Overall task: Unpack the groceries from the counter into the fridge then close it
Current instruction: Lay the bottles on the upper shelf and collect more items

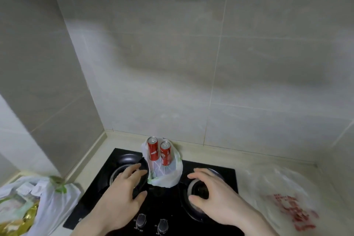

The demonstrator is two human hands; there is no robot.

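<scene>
Both grips empty, fingers relaxed: left hand (122,193), right hand (212,195). Between, just ahead: bag (166,176) holding two upright cans (152,148).

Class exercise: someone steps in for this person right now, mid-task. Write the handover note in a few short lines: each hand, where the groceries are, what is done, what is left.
Left hand: open, empty, over the left burner, beside the middle bag.
Right hand: open, empty, over the right burner.
Groceries: two red cans upright in the middle bag on the hob. A full bag at the left on the counter; a flat bag with red print at the right.
Done: nothing visibly moved; the fridge is out of view.
Left: carry the cans and the bags' contents to the fridge, then close it.
</scene>
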